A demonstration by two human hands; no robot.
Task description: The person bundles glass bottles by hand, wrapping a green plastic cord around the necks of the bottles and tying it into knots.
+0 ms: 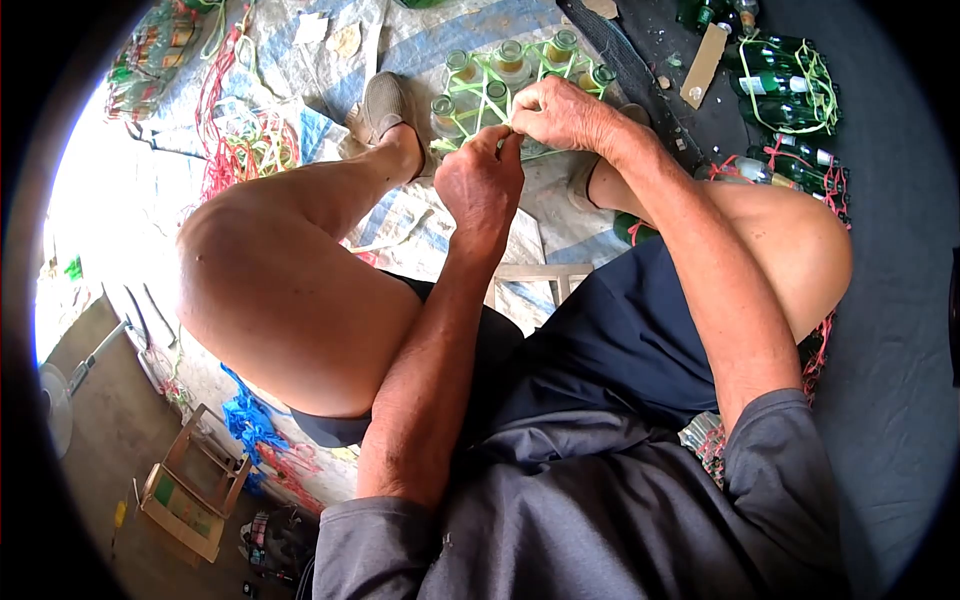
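Between my feet stands a bundle of clear glass bottles (pixel 510 66), upright, with light green plastic string (pixel 485 72) crossing over and around their necks. My left hand (pixel 481 182) is closed in a pinch at the near edge of the bundle, on the string. Just to its right, my right hand (pixel 566 114) is also pinched on the string, over the bottles. The fingertips of both hands nearly meet. The exact spot where the string passes between the fingers is mostly hidden, and my right hand covers part of the bundle.
Blue-and-white striped sheeting (pixel 400 30) covers the floor. Loose red and green string (pixel 240 140) lies at left. Tied green bottles (pixel 785 85) lie at right, near a cardboard strip (pixel 705 65). A wooden stool (pixel 545 275) shows between my legs, and a fan (pixel 60 400) stands lower left.
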